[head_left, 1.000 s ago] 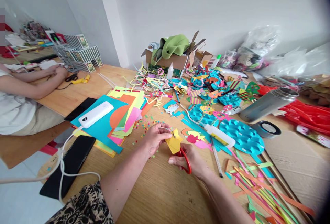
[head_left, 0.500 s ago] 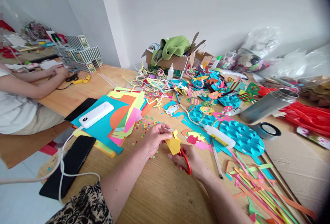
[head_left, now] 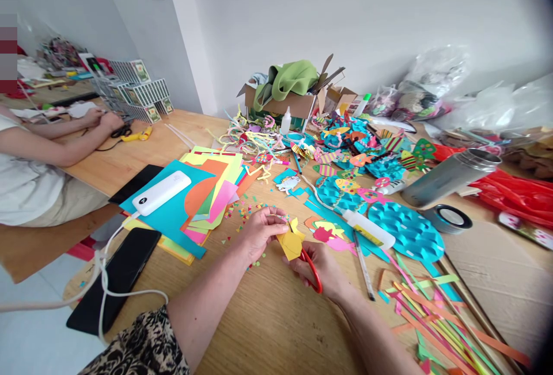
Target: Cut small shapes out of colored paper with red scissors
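A small piece of yellow paper [head_left: 290, 245] with a partly cut edge is pinched in my left hand [head_left: 261, 231], between thumb and fingers. My right hand [head_left: 322, 265] grips scissors by their red handles [head_left: 311, 271]; the blades are mostly hidden behind the paper. Tiny coloured paper scraps [head_left: 242, 211] lie on the table just beyond my left hand. Beyond my right hand are cut paper shapes [head_left: 326, 232] in pink, red and yellow, a white glue bottle [head_left: 369, 229] and a pen [head_left: 363, 265].
Left lie coloured paper sheets [head_left: 173, 190] under a white power bank [head_left: 162, 192], and a black phone [head_left: 121, 280] with a cable. Right are blue textured discs [head_left: 406, 231], a steel flask [head_left: 451, 176] and paper strips [head_left: 436, 306]. A co-worker's hands [head_left: 103, 120] are at far left.
My right hand and the scissors have shifted very slightly, while the yellow paper stays nearly in place. The co-worker's hands have moved a little apart.
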